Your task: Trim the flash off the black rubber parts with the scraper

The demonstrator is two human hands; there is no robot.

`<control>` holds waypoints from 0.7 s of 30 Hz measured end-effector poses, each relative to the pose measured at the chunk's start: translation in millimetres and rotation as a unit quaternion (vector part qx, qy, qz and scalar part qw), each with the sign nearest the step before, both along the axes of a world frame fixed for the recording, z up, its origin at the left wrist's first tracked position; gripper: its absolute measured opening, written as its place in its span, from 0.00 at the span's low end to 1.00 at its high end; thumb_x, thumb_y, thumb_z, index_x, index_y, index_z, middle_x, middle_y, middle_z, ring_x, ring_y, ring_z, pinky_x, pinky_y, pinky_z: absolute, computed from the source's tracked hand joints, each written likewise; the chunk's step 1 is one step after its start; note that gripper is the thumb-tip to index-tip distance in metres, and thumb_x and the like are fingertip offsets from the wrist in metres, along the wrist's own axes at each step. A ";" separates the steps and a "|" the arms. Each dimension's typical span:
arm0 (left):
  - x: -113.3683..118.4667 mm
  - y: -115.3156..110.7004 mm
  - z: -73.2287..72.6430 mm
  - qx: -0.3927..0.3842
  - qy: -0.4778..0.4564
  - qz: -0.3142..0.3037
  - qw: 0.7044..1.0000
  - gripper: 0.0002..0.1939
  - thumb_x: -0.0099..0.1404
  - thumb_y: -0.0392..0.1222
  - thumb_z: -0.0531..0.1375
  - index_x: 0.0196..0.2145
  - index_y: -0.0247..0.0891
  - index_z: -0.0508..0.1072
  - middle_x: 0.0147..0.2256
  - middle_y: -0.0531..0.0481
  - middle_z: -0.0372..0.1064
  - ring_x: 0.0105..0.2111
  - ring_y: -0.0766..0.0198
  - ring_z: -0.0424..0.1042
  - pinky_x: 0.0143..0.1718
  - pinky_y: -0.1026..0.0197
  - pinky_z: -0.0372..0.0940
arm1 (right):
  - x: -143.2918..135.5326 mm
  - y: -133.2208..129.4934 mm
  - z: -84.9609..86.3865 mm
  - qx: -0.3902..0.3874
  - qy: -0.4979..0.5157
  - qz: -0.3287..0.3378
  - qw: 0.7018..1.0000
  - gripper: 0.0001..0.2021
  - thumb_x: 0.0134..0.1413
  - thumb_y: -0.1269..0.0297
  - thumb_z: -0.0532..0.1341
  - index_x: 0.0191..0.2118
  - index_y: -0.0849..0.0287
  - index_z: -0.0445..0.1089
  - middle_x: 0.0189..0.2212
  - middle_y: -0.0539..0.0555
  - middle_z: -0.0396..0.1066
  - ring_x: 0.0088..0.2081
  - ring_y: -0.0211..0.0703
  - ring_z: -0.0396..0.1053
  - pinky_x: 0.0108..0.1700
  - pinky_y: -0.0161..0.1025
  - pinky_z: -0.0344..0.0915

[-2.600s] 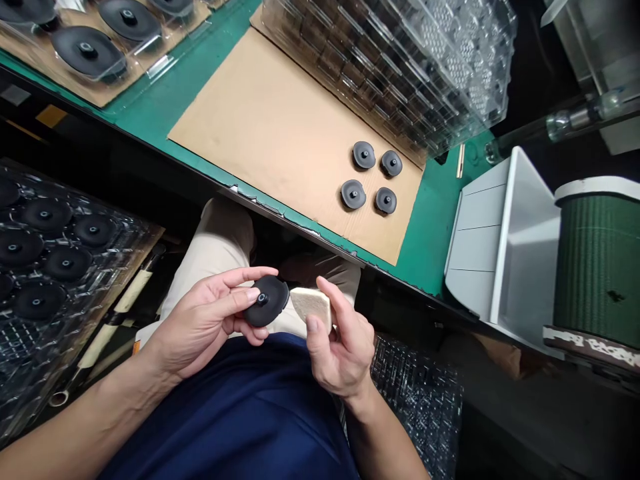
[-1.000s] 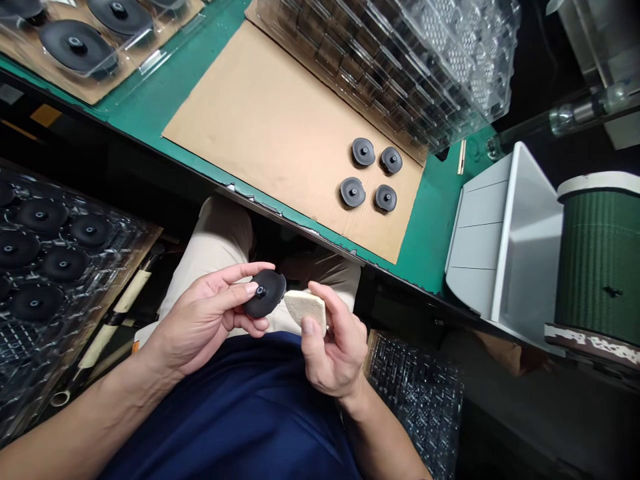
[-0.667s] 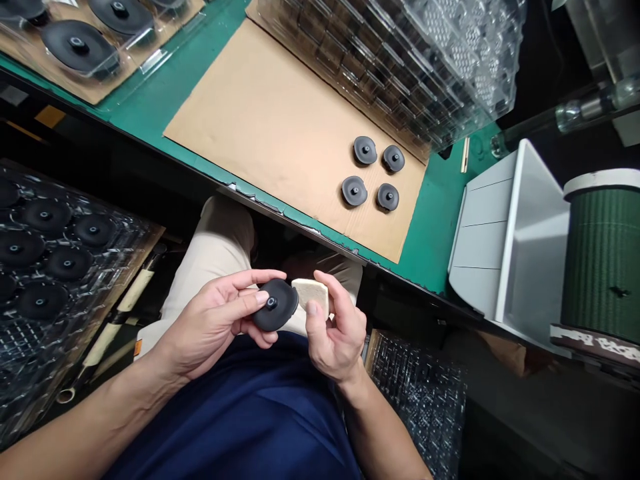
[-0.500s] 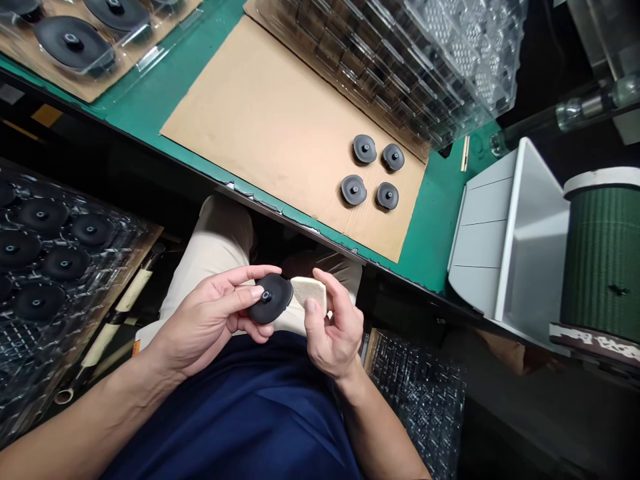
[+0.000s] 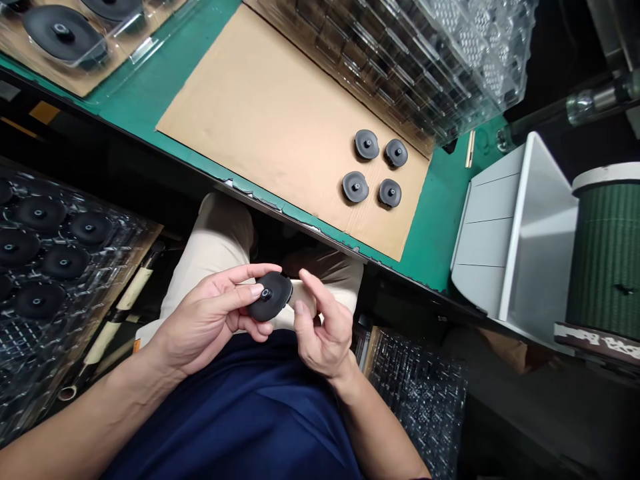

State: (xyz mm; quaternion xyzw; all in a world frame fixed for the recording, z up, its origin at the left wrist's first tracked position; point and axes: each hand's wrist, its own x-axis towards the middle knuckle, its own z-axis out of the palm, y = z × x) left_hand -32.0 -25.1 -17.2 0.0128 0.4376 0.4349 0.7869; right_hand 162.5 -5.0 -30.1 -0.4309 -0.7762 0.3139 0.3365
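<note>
A navy shirt (image 5: pixel 240 427) fills the bottom middle of the frame, nearest the camera, with a forearm entering from each lower side. Just above the shirt, left of centre, the left grip (image 5: pixel 210 323) is closed on a black disc (image 5: pixel 275 303): the thumb lies on its upper face beside the raised central stub, and the other fingers support it from behind and around the edge. The disc sits at the fingertips, tilted, its right side projecting clear of them. The right grip (image 5: pixel 327 337), to the right of the disc, pinches a pale pad (image 5: pixel 304 295) between thumb and forefinger; the pad is blurred, close against the disc's right edge, and whether they touch I cannot tell. Beneath lie light trousers (image 5: pixel 210 247).

In the lower left, a clear tray (image 5: pixel 125 250) carries more dark discs, and in the lower right stands a clear plastic stack (image 5: pixel 415 387). Beyond the knees runs the green surface (image 5: pixel 435 233), bearing a cardboard sheet (image 5: pixel 250 120). Four small discs (image 5: pixel 367 145) stand on the sheet's right part, grouped two by two, stubs upward. A grey bin (image 5: pixel 487 220) is at the right, with a green cylinder (image 5: pixel 605 260) beside it. Farther off, stacked clear trays (image 5: pixel 400 60) rise at the top, right of centre.
</note>
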 end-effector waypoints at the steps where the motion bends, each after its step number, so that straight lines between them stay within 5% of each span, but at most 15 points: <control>1: 0.1 0.5 0.0 -0.003 -0.003 0.002 1.000 0.18 0.62 0.36 0.68 0.50 0.35 0.78 0.32 0.44 0.78 0.21 0.62 0.75 0.23 0.61 0.75 | 0.2 -0.5 -0.4 -0.009 -0.006 -0.004 1.000 0.24 0.67 0.69 0.56 0.67 0.63 0.61 0.26 0.48 0.69 0.20 0.33 0.60 0.25 0.33 0.65; 5: 0.2 1.4 0.2 -0.009 -0.007 0.006 1.000 0.18 0.61 0.36 0.69 0.50 0.35 0.79 0.33 0.44 0.78 0.21 0.62 0.74 0.23 0.61 0.75 | 1.0 0.5 0.2 -0.016 -0.015 -0.013 1.000 0.26 0.66 0.69 0.56 0.68 0.63 0.60 0.26 0.48 0.70 0.20 0.33 0.60 0.24 0.33 0.64; 10: -0.4 1.5 0.0 -0.013 0.010 0.015 1.000 0.18 0.61 0.36 0.68 0.50 0.34 0.79 0.34 0.43 0.78 0.21 0.63 0.75 0.23 0.62 0.75 | -0.1 1.5 -1.2 0.015 0.008 0.018 1.000 0.21 0.66 0.73 0.56 0.62 0.59 0.68 0.36 0.54 0.79 0.28 0.37 0.73 0.36 0.35 0.75; 15: -1.5 1.2 -0.6 -0.023 0.029 0.032 0.999 0.18 0.61 0.34 0.67 0.50 0.34 0.77 0.30 0.46 0.77 0.21 0.63 0.75 0.24 0.63 0.75 | -1.3 -5.1 -5.7 0.002 -0.004 0.040 0.999 0.22 0.66 0.72 0.56 0.64 0.59 0.68 0.43 0.58 0.79 0.34 0.40 0.77 0.40 0.37 0.77; 21: 0.2 -0.1 -1.3 -0.018 0.038 0.030 0.999 0.19 0.62 0.35 0.66 0.52 0.34 0.76 0.31 0.45 0.77 0.24 0.61 0.76 0.24 0.62 0.74 | -3.0 -8.0 -4.5 0.020 -0.005 0.015 1.000 0.27 0.66 0.71 0.56 0.69 0.62 0.59 0.30 0.51 0.75 0.22 0.35 0.66 0.28 0.34 0.70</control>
